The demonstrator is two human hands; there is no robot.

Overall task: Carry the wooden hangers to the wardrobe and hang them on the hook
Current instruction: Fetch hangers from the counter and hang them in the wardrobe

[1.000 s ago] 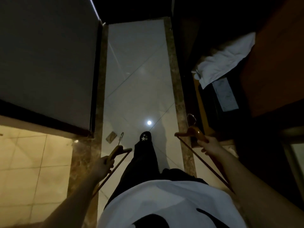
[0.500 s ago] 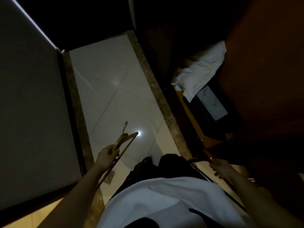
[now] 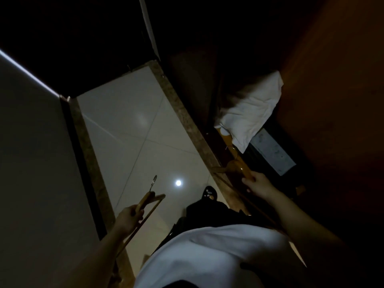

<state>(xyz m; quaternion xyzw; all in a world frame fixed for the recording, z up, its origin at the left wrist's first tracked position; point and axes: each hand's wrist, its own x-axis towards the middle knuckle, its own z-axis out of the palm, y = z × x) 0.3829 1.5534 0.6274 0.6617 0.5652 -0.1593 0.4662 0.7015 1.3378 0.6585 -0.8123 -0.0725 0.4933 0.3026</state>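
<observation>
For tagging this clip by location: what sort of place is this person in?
Likely a hotel-room or bedroom entry passage: glossy tiled floor with stone border, a wooden wardrobe alcove on the right, white linen inside.

Left hand (image 3: 129, 218) lower centre-left, fingers curled round the left hanger (image 3: 149, 201). Forearm enters from the bottom-left edge. Right hand (image 3: 258, 185) right of centre, higher in frame, fingers wrapped on the right hanger (image 3: 239, 165). Forearm enters from lower right. Both forearms bare, reaching forward, well apart on either side of the torso.
</observation>
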